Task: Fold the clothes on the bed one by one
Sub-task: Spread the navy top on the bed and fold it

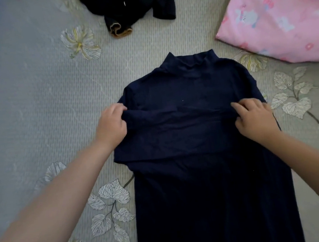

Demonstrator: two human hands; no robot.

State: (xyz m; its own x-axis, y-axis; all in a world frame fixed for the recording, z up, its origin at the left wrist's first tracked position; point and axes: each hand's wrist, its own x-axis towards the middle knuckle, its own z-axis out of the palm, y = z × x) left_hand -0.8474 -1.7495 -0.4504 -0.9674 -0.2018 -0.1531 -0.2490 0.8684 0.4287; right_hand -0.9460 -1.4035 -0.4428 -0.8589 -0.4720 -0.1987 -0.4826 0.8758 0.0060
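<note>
A dark navy high-neck garment [188,84] lies flat on the bed, collar pointing away from me. A band of its fabric is folded across the chest. My left hand [111,124] pinches the left end of that folded band. At the band's right end, my right hand [253,117] grips the fabric with curled fingers. The lower part of the garment runs down to the bottom of the view.
A heap of dark clothes [132,6] with a tan-edged cuff lies at the far top centre. A pink printed pillow [276,18] sits at the top right. The grey bedsheet [45,114] has leaf and flower prints; the bed's left edge meets a pale wall.
</note>
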